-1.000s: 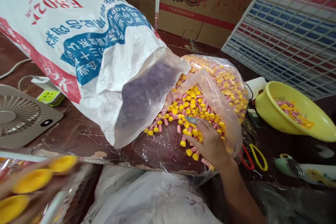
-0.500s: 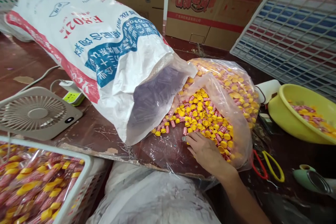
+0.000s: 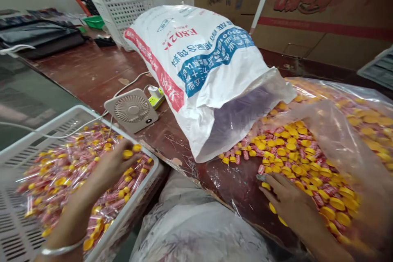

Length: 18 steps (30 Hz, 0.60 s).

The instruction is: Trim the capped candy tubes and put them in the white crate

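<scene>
Above the right part of a white basket (image 3: pixel 80 108) of clear tubes with yellow caps and pink rolls, my left hand (image 3: pixel 113 163) has its fingers closed round capped tubes (image 3: pixel 132 151). My right hand (image 3: pixel 284 194) rests at the near left edge of a loose pile of yellow caps and small pink-wrapped rolls (image 3: pixel 291 147). Something small and greyish shows at its fingertips, too small to name; a yellow cap lies by them. The pile spills from a clear plastic bag (image 3: pixel 334 118). Left of the pile, a white woven sack (image 3: pixel 215 57) lies with its mouth open, clear tubes inside.
A small fan (image 3: pixel 132 110) and a green power strip (image 3: pixel 156 97) stand between basket and sack, with a cable running over the basket. Behind are cardboard boxes (image 3: pixel 322 45) and a white perforated crate (image 3: pixel 123 0). A dark bag (image 3: pixel 39 41) lies at the far left.
The view has swung left, bringing the whole basket and my left hand into sight. The yellow bowl and scissors have left the view. My right hand stays by the pile.
</scene>
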Each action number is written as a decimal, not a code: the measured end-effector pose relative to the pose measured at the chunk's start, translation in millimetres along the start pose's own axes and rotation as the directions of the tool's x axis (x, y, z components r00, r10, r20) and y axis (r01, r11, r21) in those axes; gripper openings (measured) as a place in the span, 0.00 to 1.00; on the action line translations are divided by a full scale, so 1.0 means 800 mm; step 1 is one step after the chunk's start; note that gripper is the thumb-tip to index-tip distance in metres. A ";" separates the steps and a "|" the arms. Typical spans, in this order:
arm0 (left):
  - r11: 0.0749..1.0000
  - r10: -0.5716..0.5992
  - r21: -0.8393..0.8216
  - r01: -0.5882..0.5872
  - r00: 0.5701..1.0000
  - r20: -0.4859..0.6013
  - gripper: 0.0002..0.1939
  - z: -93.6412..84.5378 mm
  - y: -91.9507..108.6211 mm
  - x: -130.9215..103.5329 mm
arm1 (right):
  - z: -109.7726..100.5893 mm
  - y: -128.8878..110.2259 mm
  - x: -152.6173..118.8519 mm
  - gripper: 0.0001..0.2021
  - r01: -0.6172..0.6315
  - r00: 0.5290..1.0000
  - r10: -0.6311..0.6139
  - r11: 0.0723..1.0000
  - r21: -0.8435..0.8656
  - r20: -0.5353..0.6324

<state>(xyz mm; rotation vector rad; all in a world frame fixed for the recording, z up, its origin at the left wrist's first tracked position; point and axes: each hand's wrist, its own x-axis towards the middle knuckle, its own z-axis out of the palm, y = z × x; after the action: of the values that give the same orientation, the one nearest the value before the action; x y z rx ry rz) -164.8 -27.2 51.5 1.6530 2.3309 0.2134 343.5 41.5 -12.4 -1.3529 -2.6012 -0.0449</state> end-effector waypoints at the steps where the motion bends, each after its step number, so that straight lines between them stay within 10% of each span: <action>1: 0.995 0.089 0.044 -0.091 0.995 0.051 0.18 0.007 0.013 0.009 | 0.001 0.001 0.000 0.10 0.010 1.000 -0.010 1.000 -0.006 -0.013; 7: 0.824 0.347 0.377 -0.424 0.902 0.256 0.18 0.015 0.074 0.065 | 0.000 -0.001 -0.003 0.14 0.008 0.999 -0.009 0.999 -0.031 -0.040; 18: 0.600 0.403 0.519 -0.609 0.790 0.461 0.14 0.004 0.127 0.080 | 0.001 -0.007 -0.001 0.14 -0.060 0.998 0.061 0.995 0.079 -0.006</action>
<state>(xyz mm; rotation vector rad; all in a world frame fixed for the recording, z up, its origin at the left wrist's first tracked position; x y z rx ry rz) -92.4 67.2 67.7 2.4536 1.7041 -0.7966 339.1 37.3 -12.7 -1.3994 -2.5255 0.0609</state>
